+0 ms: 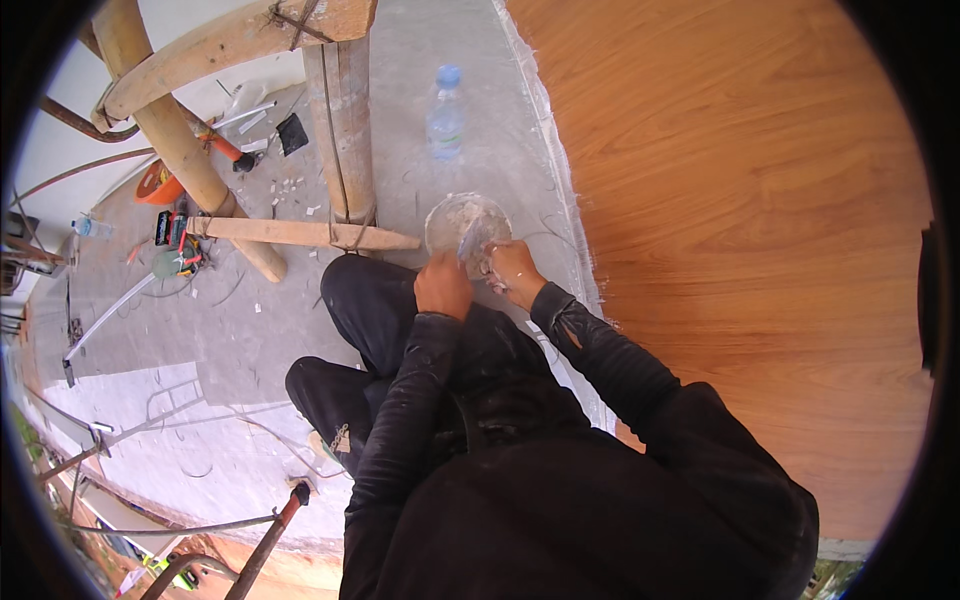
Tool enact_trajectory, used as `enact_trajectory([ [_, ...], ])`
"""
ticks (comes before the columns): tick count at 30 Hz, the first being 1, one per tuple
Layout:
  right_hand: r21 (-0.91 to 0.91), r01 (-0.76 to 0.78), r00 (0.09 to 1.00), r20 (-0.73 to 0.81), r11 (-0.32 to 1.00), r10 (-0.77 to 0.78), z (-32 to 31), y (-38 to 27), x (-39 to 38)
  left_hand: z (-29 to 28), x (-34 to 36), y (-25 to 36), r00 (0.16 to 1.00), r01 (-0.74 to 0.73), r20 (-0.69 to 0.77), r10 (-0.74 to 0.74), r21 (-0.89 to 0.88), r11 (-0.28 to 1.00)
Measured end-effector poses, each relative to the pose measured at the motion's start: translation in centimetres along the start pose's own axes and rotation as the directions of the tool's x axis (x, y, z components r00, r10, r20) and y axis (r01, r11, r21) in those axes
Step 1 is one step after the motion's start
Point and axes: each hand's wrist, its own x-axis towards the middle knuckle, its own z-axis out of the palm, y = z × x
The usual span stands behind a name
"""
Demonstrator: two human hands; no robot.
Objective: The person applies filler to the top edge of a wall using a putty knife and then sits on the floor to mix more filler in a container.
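A round bowl (pixel 440 216) with whitish, caked paste in it sits on the grey floor just beyond my knees. Over the paste a narrow metal blade, like a putty knife (pixel 470 238), stands tilted between my hands. My right hand (pixel 514 272) is closed at the bowl's right side, seemingly around the putty knife, with pale paste on its fingers. At the near left rim is my left hand (pixel 443 286), its fingers curled shut; what they grip is hidden. Beyond the bowl stands a clear water bottle (pixel 446 120) with a blue cap.
A wood-grain panel (pixel 750 220) rises close on my right. To my left stands a trestle of wooden poles (pixel 343 130), its crossbar (pixel 290 233) reaching near the bowl. Power tools (pixel 178 258), an orange helmet (pixel 158 186), cords and white scraps litter the floor further left.
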Motion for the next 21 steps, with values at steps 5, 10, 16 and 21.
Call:
enact_trajectory([
  [5,-0.035,-0.033,0.986,0.163,0.999,0.038,-1.7,1.1,-0.9,0.9,0.5,-0.7,1.000,-0.011,0.026,0.010,0.035,0.999],
  [10,-0.325,0.065,0.994,0.108,0.943,-0.032,-2.5,-1.2,-4.2,0.8,0.7,-0.9,0.983,0.186,0.014,-0.186,-0.001,0.983],
  [16,-0.290,0.090,0.989,0.141,0.953,-0.051,-1.9,-1.4,-4.1,0.2,0.2,-1.7,0.977,0.209,-0.040,-0.212,-0.069,0.976],
  [21,-0.438,0.198,0.980,0.057,0.877,-0.193,-1.1,-1.4,-1.6,0.6,0.4,-4.1,0.974,0.224,0.054,-0.218,-0.172,0.959],
])
